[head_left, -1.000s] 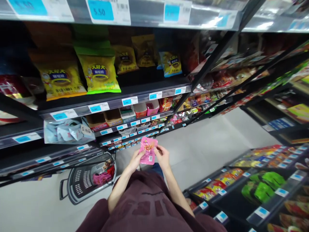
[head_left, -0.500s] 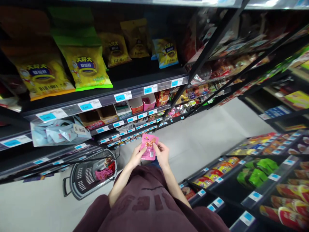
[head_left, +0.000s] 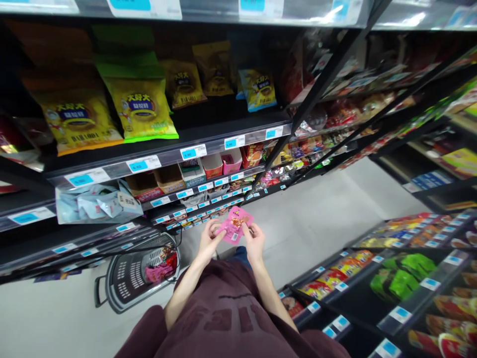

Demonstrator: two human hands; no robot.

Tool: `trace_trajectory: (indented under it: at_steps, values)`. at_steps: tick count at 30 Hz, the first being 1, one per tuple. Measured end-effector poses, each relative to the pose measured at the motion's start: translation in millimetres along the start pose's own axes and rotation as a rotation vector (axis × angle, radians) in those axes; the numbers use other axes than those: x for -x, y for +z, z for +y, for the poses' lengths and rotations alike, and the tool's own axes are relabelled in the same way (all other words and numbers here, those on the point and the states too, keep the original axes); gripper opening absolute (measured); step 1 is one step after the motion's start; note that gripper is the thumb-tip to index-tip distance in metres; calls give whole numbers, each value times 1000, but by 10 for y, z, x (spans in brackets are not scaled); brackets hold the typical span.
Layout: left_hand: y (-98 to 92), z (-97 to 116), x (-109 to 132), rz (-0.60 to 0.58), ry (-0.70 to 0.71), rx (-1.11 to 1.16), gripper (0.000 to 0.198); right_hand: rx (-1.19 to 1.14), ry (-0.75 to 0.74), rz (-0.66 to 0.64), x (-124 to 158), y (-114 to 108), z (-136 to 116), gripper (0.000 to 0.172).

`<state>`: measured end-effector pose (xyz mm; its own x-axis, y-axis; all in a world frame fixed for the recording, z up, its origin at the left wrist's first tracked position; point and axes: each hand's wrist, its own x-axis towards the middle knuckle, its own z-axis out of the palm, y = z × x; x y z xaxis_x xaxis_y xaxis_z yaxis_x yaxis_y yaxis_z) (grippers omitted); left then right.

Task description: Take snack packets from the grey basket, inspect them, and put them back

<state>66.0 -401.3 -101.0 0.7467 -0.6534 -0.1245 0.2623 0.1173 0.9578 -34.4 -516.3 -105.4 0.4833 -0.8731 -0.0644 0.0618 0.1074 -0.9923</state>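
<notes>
A small pink snack packet [head_left: 235, 224] is held in front of my body, tilted, with a food picture and a white label on its face. My left hand [head_left: 209, 242] pinches its left edge between thumb and fingers. On the opposite edge, my right hand [head_left: 254, 242] grips it with the thumb on the front. Below and to the left, a dark shopping basket [head_left: 128, 273] stands on the floor with pink and red packets [head_left: 164, 268] at its right end.
Shelves on the left carry yellow snack bags [head_left: 145, 109], open cardboard boxes [head_left: 212, 166] and a tray of pale blue packets [head_left: 99, 204]. Grey floor [head_left: 316, 209] runs along the aisle. Lower right, another shelf holds green packs [head_left: 404, 276] and colourful bags.
The pink packet has turned clockwise and shifted slightly right, still between both hands. The shelves sit a little lower in view as the head has moved.
</notes>
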Motion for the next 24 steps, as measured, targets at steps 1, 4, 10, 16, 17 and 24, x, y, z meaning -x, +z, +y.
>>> trace_trajectory:
  at_steps: [1, 4, 10, 16, 17, 24]
  values:
    - [-12, -5, -5, 43, 9, 10, 46, -26, 5, -13, 10, 6, -1, 30]
    - [-34, -9, -5, 86, -51, 105, 37, -181, 21, -107, 32, 23, -13, 42]
    - [77, -54, 84, -146, -358, 231, 33, -232, 46, -254, 39, 64, 19, 59]
    - [140, -71, 124, -259, -479, 278, 57, -46, -4, 60, -52, 82, 88, 32]
    - [129, -57, 123, -263, -463, 263, 59, -31, -7, 92, -73, 81, 88, 32]
    - [65, 11, 124, -374, -241, -25, 43, 22, -18, 128, -100, 71, 108, 33]
